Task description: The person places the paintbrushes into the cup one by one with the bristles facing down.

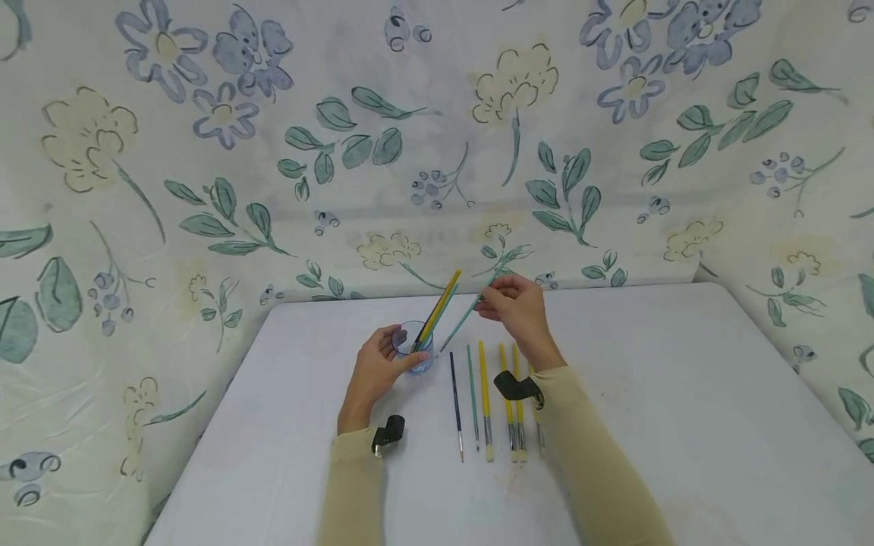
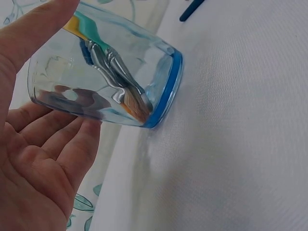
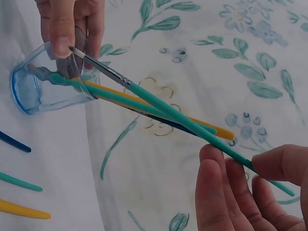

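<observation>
A clear bluish cup [image 1: 422, 364] is gripped by my left hand [image 1: 378, 371], thumb on one side and fingers on the other. Inside it, yellow, green and dark blue brushes lean with their bristles down, as the left wrist view shows through the wall [image 2: 163, 96]. My right hand [image 1: 522, 315] pinches a green brush [image 3: 159, 103] near its handle end. That brush slants down toward the cup, its dark tip beside the rim in the right wrist view, outside the cup.
Several brushes lie side by side on the white table [image 1: 273, 455]: a dark blue one [image 1: 456, 402], a green one [image 1: 473, 394] and yellow ones [image 1: 485, 387], partly under my right forearm. A flowered cloth [image 1: 437, 114] hangs behind the table.
</observation>
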`<action>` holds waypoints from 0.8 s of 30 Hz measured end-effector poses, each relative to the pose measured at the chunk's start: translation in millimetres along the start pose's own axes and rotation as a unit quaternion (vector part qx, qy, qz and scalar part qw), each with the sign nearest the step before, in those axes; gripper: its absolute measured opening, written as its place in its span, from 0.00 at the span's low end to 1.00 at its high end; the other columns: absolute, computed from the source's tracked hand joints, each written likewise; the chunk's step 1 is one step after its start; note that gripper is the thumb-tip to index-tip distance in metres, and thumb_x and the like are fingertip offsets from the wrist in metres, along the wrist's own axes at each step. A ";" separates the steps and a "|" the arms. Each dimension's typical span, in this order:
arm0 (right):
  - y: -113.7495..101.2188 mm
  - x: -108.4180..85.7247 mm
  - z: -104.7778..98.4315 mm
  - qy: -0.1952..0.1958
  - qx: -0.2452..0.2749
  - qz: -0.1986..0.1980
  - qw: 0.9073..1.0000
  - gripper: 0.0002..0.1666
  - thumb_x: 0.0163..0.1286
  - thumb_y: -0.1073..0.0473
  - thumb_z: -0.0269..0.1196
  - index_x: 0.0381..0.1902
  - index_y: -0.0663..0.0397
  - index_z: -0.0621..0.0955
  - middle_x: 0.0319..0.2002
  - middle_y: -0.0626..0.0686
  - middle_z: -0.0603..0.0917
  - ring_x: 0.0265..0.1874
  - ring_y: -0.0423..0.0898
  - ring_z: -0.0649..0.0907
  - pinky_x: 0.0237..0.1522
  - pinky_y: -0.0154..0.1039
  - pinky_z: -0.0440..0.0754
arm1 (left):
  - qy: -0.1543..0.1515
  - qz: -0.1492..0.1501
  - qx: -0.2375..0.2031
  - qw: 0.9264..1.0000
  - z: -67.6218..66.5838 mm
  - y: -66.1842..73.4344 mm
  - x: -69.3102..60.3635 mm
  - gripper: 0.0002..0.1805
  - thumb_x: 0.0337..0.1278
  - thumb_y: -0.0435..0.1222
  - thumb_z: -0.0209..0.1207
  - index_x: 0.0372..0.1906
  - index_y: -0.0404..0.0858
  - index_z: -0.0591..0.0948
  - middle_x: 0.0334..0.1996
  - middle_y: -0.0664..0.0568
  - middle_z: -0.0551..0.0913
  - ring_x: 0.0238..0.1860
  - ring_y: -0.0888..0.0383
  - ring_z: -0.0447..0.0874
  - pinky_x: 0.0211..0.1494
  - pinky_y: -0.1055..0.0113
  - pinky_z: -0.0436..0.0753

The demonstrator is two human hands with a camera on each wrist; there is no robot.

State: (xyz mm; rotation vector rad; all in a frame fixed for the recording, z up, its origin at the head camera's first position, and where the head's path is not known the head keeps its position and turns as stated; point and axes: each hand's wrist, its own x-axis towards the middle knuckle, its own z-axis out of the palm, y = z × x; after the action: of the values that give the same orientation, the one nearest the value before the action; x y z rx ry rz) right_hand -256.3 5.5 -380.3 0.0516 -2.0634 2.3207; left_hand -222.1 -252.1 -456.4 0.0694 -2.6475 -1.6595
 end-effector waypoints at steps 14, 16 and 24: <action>-1.3 8.2 28.7 -0.004 -0.021 -0.034 0.999 0.11 0.71 0.67 0.62 0.49 0.68 0.78 0.36 0.56 0.84 0.30 0.43 0.90 0.42 0.38 0.94 | 0.002 -0.010 -0.008 1.000 1.7 0.5 -0.3 0.49 0.52 0.47 0.77 0.75 0.37 0.67 0.73 0.40 0.74 0.78 0.45 0.68 0.83 0.55 0.68; 1.2 8.2 31.6 -0.007 -0.028 -0.036 0.999 0.10 0.71 0.67 0.62 0.48 0.67 0.78 0.36 0.57 0.84 0.30 0.44 0.90 0.42 0.38 0.94 | 0.002 -0.009 -0.013 1.000 1.9 1.5 -0.9 0.49 0.52 0.47 0.77 0.75 0.37 0.67 0.73 0.40 0.74 0.78 0.45 0.68 0.83 0.55 0.68; 9.7 8.1 39.0 -0.010 -0.050 -0.029 0.998 0.11 0.71 0.66 0.63 0.49 0.66 0.79 0.41 0.59 0.84 0.32 0.44 0.91 0.43 0.37 0.94 | 0.001 -0.001 -0.015 1.000 1.2 2.4 0.0 0.49 0.53 0.47 0.77 0.76 0.36 0.66 0.74 0.38 0.73 0.79 0.44 0.67 0.83 0.54 0.67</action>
State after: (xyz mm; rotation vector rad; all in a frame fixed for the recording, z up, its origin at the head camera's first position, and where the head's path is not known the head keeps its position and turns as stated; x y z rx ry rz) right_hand -264.8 -34.3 -384.9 0.1299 -2.1523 2.1897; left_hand -222.2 -250.0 -454.8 0.0726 -2.6198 -1.6981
